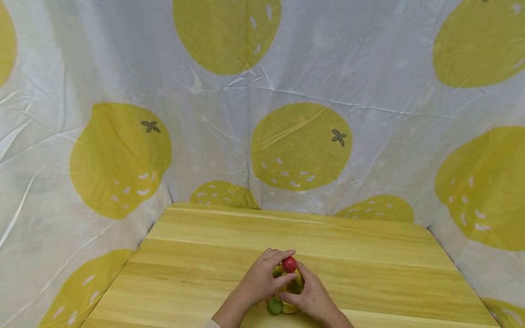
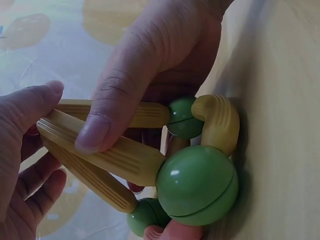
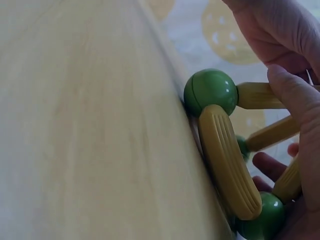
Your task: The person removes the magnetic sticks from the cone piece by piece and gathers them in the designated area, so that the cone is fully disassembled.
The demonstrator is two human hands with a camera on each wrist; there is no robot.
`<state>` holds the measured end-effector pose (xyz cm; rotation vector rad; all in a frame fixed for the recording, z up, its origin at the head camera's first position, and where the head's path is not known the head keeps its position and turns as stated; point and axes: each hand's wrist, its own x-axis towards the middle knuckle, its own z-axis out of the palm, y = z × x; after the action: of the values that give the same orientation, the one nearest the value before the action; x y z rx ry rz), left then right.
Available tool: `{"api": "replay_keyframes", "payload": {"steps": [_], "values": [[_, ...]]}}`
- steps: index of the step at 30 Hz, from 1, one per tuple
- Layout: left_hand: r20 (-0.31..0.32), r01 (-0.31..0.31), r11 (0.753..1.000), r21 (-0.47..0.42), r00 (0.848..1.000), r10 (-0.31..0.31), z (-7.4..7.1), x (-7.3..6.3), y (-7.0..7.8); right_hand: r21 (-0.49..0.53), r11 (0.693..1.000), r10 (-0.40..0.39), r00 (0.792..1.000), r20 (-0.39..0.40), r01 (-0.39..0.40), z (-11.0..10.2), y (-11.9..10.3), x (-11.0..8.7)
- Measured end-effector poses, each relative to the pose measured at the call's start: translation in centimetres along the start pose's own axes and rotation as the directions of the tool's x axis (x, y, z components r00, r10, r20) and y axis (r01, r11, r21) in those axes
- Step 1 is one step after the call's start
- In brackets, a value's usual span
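A pyramid-shaped frame of magnetic building rods and balls stands on the table, between both hands. At its top is a glossy red ball [image 1: 289, 264]; my left hand [image 1: 262, 275] pinches it between thumb and fingers. Ribbed yellow rods [image 2: 127, 162] slope from there to green balls [image 2: 197, 185] at the base. My right hand [image 1: 313, 294] grips the sloping rods, its thumb pressing one and its fingers behind. Low down, a curved yellow rod [image 3: 229, 162] joins two green balls. Part of a pink curved rod [image 2: 175, 231] shows at the base. The hands hide part of the frame.
The frame stands near the front of a light wooden table [image 1: 197, 255]. A pale curtain [image 1: 213, 132] printed with yellow fruit hangs behind the table and along its sides.
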<state>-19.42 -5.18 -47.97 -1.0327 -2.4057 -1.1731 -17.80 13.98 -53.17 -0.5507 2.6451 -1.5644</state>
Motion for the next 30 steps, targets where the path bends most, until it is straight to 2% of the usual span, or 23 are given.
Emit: {"api": "replay_keyframes", "payload": {"steps": [12,20,30], "values": [[-0.087,-0.056,0.996,0.063,0.994,0.062,0.28,0.02,-0.36,0.012,1.0,0.0,1.0,0.003,0.0,0.24,0.14,0.13],[-0.107,-0.078,0.995,0.061,0.991,0.084,0.47,-0.01,-0.45,0.039,0.999,0.026,0.999,0.023,-0.027,0.27,0.34,0.05],[-0.137,-0.146,0.988,0.056,0.979,0.152,0.7,0.03,-0.53,0.034,0.999,0.01,1.0,0.024,-0.011,0.22,0.67,0.07]]}}
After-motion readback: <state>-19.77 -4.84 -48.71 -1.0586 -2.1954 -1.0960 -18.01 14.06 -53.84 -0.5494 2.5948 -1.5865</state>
